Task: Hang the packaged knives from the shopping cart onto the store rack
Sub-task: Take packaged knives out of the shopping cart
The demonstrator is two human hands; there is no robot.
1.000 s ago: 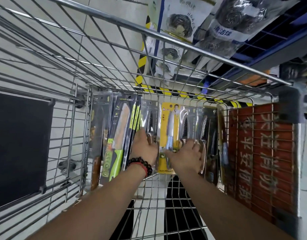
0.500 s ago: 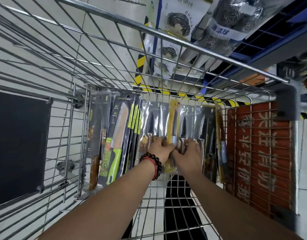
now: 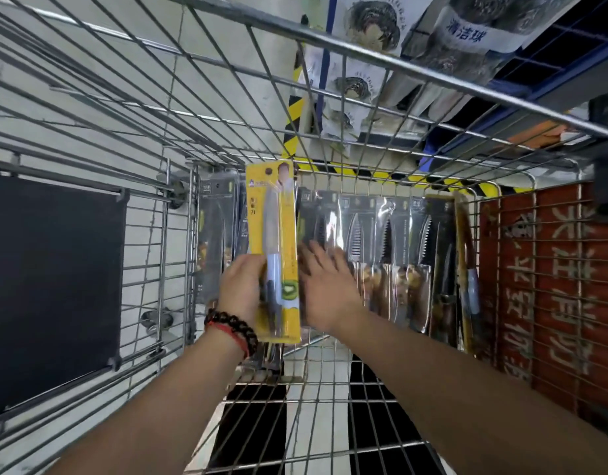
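Note:
I look down into a wire shopping cart (image 3: 330, 56). My left hand (image 3: 240, 289) grips a yellow packaged knife (image 3: 275, 234) by its lower half and holds it upright, lifted above the row. My right hand (image 3: 330, 289), fingers spread and straight, rests against the clear packaged serrated knives (image 3: 388, 241) that stand side by side at the cart's far end. Dark packaged knives (image 3: 215, 234) stand at the left of the row, partly hidden behind the yellow pack.
A black panel (image 3: 52, 275) hangs on the cart's left side and a red sign with white characters (image 3: 549, 289) on its right. Beyond the cart, packs of steel scourers (image 3: 364, 25) hang on a blue store rack. Yellow-black tape (image 3: 292, 125) marks the floor.
The yellow packaged knife, which stood in the middle of the row between both hands, has been pulled up and to the left by my left hand. My right hand has let go and opened against the clear packs.

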